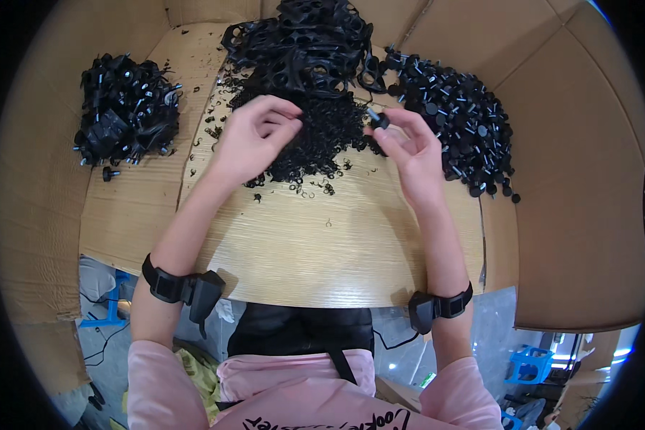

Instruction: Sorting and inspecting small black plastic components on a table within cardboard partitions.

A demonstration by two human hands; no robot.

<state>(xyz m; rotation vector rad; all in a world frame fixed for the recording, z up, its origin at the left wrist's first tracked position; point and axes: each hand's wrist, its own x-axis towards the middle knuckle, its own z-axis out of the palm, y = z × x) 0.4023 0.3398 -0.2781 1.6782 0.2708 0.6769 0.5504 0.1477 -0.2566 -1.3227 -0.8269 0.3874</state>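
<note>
Held between the thumb and fingers of my right hand (416, 147) is a black-headed knob screw (381, 120), its metal stud pointing up and to the left. My left hand (254, 136) is closed in a loose pinch above the left side of a heap of small black rubber scraps (319, 140); whatever its fingertips hold, if anything, cannot be made out. Just right of my right hand lies a pile of similar knob screws (466, 118) with round black heads and metal studs.
Black rubber sheets with round holes (301, 46) are heaped at the back. At far left sits another pile of black pieces with metal studs (125, 111), one loose knob screw (110, 173) beside it. Cardboard walls (573, 179) enclose the wooden table (315, 251).
</note>
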